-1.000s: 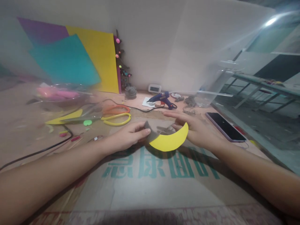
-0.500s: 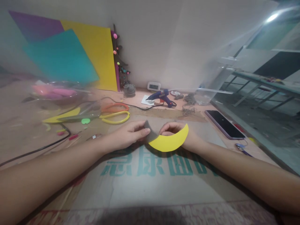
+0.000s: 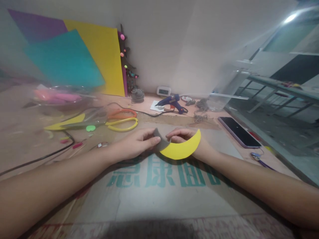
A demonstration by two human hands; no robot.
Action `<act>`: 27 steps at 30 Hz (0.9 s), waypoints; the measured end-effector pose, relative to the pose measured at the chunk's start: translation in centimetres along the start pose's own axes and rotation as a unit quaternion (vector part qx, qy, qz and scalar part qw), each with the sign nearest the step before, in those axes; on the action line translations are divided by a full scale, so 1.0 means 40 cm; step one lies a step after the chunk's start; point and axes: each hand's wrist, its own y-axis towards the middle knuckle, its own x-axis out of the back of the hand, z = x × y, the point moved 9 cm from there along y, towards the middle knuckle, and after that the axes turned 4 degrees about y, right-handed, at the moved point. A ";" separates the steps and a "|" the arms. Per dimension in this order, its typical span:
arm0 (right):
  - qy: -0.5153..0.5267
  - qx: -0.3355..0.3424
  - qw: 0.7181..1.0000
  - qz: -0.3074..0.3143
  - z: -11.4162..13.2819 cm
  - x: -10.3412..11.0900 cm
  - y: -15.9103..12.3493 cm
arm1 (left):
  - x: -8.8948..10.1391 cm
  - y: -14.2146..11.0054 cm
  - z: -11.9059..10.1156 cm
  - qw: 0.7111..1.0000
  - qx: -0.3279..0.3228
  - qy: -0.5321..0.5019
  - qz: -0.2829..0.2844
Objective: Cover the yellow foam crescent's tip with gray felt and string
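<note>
My left hand (image 3: 139, 142) is closed, thumb on top, on the dark grey end of a crescent cutout (image 3: 178, 152). The rest of this thin, flat piece is bright yellow and curves up to a point on the right. My right hand (image 3: 184, 133) is just behind the yellow part, its fingers curled with thumb and forefinger close together near the grey section. A tiny pale bit shows by those fingertips, too small to name. The yellow part hides some of the right palm. Beneath both hands lies a cardboard sheet (image 3: 154, 205) with green printed characters.
Scissors (image 3: 122, 124) with orange and yellow handles lie left, near a green piece (image 3: 90, 128) and a black cable. Behind are a blue glue gun (image 3: 171, 102), a small digital clock (image 3: 163, 91) and coloured sheets (image 3: 99, 59). A phone (image 3: 239, 132) lies right, near the table edge.
My right hand has gone from spread fingers to curled ones, moving left behind the crescent. My left hand keeps its hold on the grey end. The view has shifted slightly.
</note>
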 end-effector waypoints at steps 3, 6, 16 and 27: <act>0.027 0.000 0.999 -0.036 0.003 0.024 -0.002 | 0.017 0.004 0.010 0.998 0.015 -0.042 -0.047; 0.111 0.025 0.990 -0.083 0.001 0.058 -0.003 | 0.045 0.005 0.020 0.993 0.024 -0.030 -0.114; -0.010 0.051 0.997 -0.061 0.028 0.035 -0.001 | 0.065 0.002 0.017 0.988 0.014 -0.022 -0.151; -0.363 0.361 0.858 0.037 0.121 -0.051 -0.080 | 0.077 -0.009 0.009 0.985 0.050 0.003 -0.165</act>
